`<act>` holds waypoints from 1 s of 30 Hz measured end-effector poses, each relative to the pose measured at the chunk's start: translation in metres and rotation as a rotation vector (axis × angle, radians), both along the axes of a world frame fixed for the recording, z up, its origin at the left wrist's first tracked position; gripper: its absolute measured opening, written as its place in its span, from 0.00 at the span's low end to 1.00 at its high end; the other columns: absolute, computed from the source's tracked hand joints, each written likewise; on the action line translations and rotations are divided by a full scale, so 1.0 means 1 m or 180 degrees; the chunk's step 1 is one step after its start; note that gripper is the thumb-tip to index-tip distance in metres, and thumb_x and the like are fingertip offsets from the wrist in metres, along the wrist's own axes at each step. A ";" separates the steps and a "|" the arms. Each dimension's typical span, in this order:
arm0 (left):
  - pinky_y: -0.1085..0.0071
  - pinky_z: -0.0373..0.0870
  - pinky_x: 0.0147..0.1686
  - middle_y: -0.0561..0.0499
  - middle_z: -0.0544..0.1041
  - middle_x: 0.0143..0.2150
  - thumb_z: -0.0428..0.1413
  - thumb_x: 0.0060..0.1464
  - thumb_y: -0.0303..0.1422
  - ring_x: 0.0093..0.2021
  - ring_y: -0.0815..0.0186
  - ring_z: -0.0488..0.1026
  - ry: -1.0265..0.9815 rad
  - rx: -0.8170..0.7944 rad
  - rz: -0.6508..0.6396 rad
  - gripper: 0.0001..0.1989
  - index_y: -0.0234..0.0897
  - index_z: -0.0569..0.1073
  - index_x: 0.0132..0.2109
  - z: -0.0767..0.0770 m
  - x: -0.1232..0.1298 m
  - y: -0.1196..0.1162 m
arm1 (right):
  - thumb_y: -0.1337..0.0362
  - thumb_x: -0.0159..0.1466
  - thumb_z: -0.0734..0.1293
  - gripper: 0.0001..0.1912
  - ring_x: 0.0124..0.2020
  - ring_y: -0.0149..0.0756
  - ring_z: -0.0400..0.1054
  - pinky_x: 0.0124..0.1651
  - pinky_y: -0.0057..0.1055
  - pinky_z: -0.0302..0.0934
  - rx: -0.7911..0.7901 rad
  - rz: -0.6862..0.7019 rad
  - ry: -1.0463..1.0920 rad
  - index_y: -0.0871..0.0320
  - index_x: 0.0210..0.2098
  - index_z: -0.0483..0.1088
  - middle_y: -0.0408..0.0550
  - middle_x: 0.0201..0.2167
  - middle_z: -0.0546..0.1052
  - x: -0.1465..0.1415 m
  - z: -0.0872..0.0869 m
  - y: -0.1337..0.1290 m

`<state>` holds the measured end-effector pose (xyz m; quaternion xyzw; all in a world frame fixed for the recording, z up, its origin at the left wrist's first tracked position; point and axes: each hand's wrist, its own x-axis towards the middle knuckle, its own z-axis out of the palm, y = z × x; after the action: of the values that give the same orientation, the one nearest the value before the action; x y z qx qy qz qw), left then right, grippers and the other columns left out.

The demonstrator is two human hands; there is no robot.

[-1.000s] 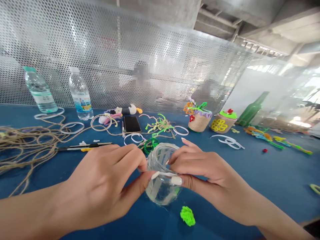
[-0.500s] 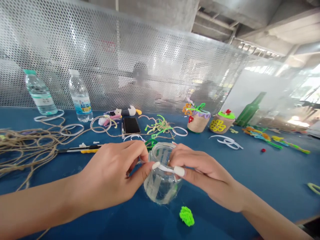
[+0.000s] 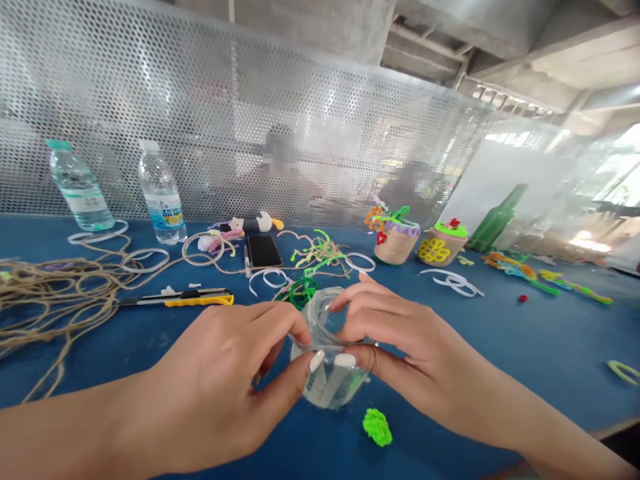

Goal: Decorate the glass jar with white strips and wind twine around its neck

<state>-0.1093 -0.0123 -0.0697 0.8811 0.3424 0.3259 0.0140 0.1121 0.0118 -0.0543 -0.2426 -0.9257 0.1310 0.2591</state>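
Observation:
A clear glass jar (image 3: 327,395) stands in front of me, tilted slightly towards me, with pale strips running down its side. My left hand (image 3: 235,373) pinches a thin whitish strip, which looks like tape (image 3: 327,347), between thumb and forefinger at the jar's left shoulder. On the right side, my right hand (image 3: 415,353) is closed on the same strip, thumb outside and fingers over the jar's mouth. The strip lies across the near side just below the rim. Its ends are hidden by my fingers. A bright green fuzzy clump (image 3: 377,427) lies near the jar's base.
A yellow utility knife (image 3: 200,299) and tangled twine (image 3: 60,303) lie left on the blue table. Behind are two water bottles (image 3: 163,190), a phone (image 3: 264,252) and white strip coils (image 3: 455,283). Twine-wrapped pots (image 3: 397,245) and a green bottle (image 3: 500,219) stand back right.
Both hands have moved slightly down and towards me, and the strip has come down against the jar's near side. The jar's mouth now leans towards me. More of the knife shows.

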 end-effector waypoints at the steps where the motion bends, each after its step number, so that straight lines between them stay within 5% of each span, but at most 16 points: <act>1: 0.75 0.58 0.20 0.60 0.68 0.24 0.50 0.58 0.28 0.20 0.73 0.63 0.0002 -0.0081 0.0019 0.03 0.39 0.68 0.37 0.000 0.001 -0.001 | 0.70 0.67 0.60 0.08 0.46 0.34 0.64 0.58 0.38 0.51 -0.0047 0.0095 0.0002 0.58 0.31 0.65 0.43 0.32 0.70 0.001 0.001 0.003; 10: 0.76 0.55 0.20 0.60 0.68 0.22 0.51 0.56 0.26 0.19 0.75 0.62 -0.0155 -0.0143 0.0131 0.03 0.38 0.68 0.34 -0.003 0.003 0.007 | 0.67 0.68 0.60 0.09 0.40 0.31 0.67 0.63 0.45 0.43 -0.0440 0.0245 -0.0012 0.57 0.32 0.67 0.42 0.32 0.71 0.004 -0.001 0.017; 23: 0.76 0.58 0.21 0.59 0.61 0.19 0.54 0.56 0.28 0.18 0.74 0.59 -0.0302 0.0510 0.0417 0.05 0.39 0.72 0.32 -0.008 0.006 0.003 | 0.67 0.69 0.58 0.09 0.41 0.31 0.66 0.63 0.44 0.43 -0.0265 0.0288 -0.0095 0.58 0.33 0.66 0.43 0.33 0.71 0.004 -0.001 0.016; 30: 0.78 0.56 0.16 0.60 0.60 0.17 0.56 0.53 0.40 0.16 0.76 0.59 -0.0641 0.0534 0.1208 0.12 0.38 0.69 0.28 0.005 -0.029 0.011 | 0.67 0.68 0.60 0.08 0.43 0.32 0.67 0.62 0.43 0.48 -0.0279 0.0443 0.0016 0.58 0.34 0.68 0.44 0.34 0.73 0.017 -0.002 0.027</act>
<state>-0.1383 -0.0017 -0.0644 0.7621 0.4705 0.4363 -0.0867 0.1291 0.0383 -0.0561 -0.1885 -0.9330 0.1897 0.2409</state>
